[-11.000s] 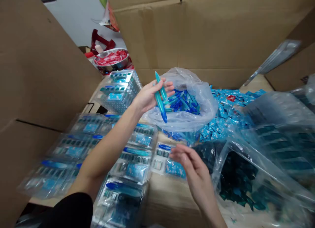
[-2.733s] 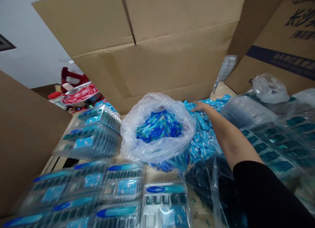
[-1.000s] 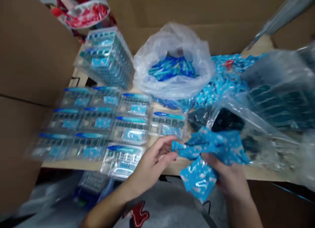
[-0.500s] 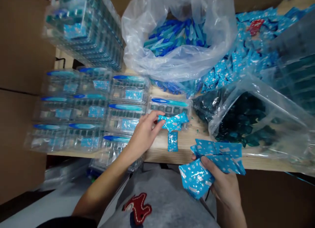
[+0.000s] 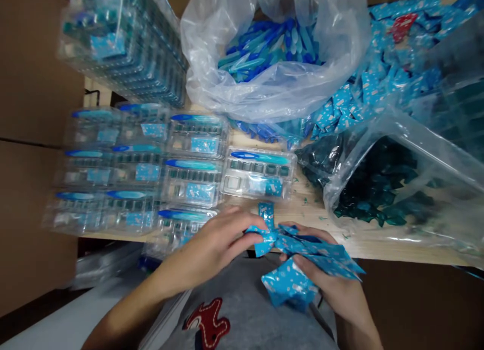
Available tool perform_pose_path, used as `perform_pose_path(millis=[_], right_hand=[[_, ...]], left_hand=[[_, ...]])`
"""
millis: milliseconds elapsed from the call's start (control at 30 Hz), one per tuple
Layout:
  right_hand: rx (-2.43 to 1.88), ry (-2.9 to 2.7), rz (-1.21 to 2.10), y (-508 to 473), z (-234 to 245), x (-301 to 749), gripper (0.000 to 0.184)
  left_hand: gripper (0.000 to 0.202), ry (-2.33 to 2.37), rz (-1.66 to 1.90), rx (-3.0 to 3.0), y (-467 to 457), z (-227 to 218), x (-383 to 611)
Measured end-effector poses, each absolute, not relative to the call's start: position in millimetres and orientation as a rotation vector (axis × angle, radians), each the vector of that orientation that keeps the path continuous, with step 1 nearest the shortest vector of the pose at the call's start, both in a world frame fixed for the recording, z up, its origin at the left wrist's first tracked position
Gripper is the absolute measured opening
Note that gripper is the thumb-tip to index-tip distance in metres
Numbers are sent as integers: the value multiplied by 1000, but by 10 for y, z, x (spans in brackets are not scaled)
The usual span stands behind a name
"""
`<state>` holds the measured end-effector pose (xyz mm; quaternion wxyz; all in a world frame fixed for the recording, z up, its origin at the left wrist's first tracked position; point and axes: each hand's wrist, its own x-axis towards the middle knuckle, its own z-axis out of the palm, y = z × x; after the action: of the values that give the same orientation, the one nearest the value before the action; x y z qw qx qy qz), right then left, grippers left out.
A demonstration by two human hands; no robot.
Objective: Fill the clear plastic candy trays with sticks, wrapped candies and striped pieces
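Strip of blue printed sachets [image 5: 298,251]: held bunched just above the edge of a wooden table [image 5: 313,209]. Grasped at one end by the left hand [image 5: 209,241], fingers closed; remainder gathered in the curled right hand [image 5: 321,272], apparently firmly. Clear blister tray [image 5: 259,173] lies just beyond, among others. Clear plastic bag [image 5: 212,62] of blue pieces, heap of loose sachets [image 5: 340,103] and dark teal-filled bag [image 5: 378,188] are placed further off.

Single head-worn view, looking steeply down from just above the person's grey shirt [image 5: 245,314] onto a wooden table [image 5: 312,203] at close range; the left hand [image 5: 204,244] and right hand [image 5: 321,267] lie at six o'clock.
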<state>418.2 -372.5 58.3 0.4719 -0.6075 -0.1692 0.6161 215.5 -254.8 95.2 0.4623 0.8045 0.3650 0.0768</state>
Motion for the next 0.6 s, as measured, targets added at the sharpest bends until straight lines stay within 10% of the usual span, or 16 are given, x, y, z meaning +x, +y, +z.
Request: perform_pose_path(millis=[600], right_hand=[[-1763, -163, 1256, -4089, 349, 4385, 32]], left_hand=[[27, 1058, 43, 2655, -2658, 537, 2410]])
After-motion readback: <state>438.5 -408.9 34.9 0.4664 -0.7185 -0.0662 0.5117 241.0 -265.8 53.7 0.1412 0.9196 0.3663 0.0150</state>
